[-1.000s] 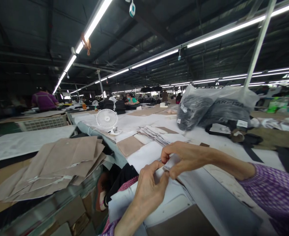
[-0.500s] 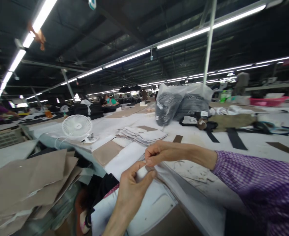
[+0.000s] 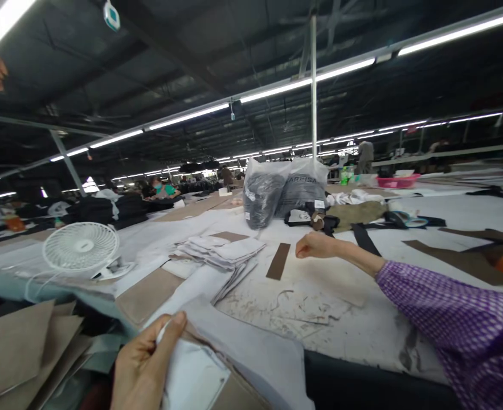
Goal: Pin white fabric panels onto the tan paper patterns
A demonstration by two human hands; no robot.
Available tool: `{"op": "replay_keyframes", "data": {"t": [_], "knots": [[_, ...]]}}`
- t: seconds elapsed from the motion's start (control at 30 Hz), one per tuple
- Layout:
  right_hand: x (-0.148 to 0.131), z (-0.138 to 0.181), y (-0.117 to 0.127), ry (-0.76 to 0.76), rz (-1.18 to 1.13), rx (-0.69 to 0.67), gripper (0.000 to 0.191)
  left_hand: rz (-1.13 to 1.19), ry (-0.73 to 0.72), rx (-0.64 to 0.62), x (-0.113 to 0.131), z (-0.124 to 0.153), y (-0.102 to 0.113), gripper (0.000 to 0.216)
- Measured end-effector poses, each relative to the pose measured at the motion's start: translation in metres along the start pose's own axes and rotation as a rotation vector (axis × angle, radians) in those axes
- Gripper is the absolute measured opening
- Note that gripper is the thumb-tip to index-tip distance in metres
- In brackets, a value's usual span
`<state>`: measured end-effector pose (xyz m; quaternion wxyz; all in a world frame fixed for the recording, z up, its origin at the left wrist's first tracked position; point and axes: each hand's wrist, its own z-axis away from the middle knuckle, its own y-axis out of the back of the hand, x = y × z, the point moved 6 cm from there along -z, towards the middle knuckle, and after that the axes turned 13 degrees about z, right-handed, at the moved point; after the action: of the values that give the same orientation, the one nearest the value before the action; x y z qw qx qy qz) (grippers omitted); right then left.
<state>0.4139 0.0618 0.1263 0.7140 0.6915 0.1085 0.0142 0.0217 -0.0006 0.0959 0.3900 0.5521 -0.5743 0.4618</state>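
My left hand (image 3: 144, 361), low in the view, pinches the edge of a layered fabric panel (image 3: 197, 367) between thumb and fingers. The panel is white on one face and brown at its edges, and it lies over the table's near edge. My right hand (image 3: 317, 246) hovers over the white table, apart from the panel, with its fingers curled together. Whatever is in those fingers, if anything, is too small to see. Just left of it lies a brown fabric strip (image 3: 278, 261). A stack of white-backed panels (image 3: 223, 250) sits farther left.
A white fan (image 3: 81, 246) stands at the left. Brown panels (image 3: 12, 347) are piled low at the left edge. Clear bags of dark goods (image 3: 262, 199) stand beyond my right hand. Thread scraps (image 3: 285, 310) litter the worn tabletop (image 3: 251, 336). A person in green (image 3: 164, 189) is far off.
My right hand has left the panel and moved away to the right over the table. My left hand keeps its hold on the panel. The view has turned to the right.
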Motion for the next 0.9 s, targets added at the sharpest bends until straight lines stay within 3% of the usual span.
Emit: {"op": "replay_keyframes", "data": {"t": [0.2,0.33,0.43,0.6,0.73,0.9], "knots": [[-0.002,-0.013,-0.031,-0.018,-0.073,-0.019,0.025,-0.034,0.144,-0.289,-0.016,0.013,-0.053,0.054],[0.0,-0.018,-0.042,0.009,-0.252,-0.004,0.023,-0.019,0.14,-0.357,-0.012,0.022,-0.061,0.053],[0.006,-0.019,-0.028,0.022,-0.384,0.136,0.03,0.009,0.144,-0.328,-0.009,0.023,-0.056,0.049],[0.008,-0.012,0.015,0.029,-0.553,0.41,0.046,0.006,0.22,-0.235,-0.009,0.018,-0.048,0.047],[-0.034,0.004,0.039,0.124,-0.684,0.45,0.044,0.004,0.199,-0.205,-0.007,0.013,-0.049,0.049],[-0.139,0.044,0.034,0.219,-0.74,0.169,0.039,0.022,0.098,-0.165,0.001,0.013,-0.042,0.049]]}}
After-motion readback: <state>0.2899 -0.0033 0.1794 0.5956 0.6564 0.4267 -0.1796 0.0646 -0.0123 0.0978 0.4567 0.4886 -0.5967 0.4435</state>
